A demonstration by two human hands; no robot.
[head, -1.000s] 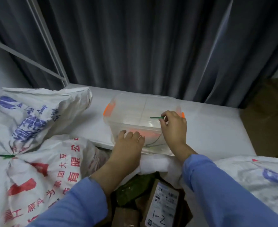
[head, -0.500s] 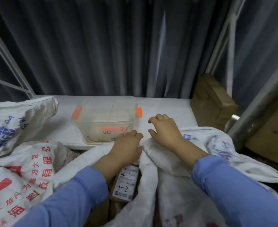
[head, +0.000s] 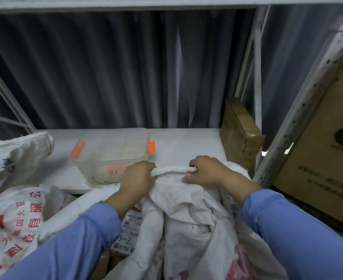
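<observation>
Gripping the white sack's (head: 186, 201) rolled rim, both hands' (head: 137, 179) (head: 206, 171) fingers curl round it.

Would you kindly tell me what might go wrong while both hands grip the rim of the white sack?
1. The left hand grips the rim of the white sack close by the clear box on the shelf; a tug could knock the box askew.
2. The labelled parcel lies in the gap beside the sack; hauling the cloth may snag or bury it.

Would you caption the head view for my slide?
Left hand and right hand grip white sack rim beside clear box.
</observation>
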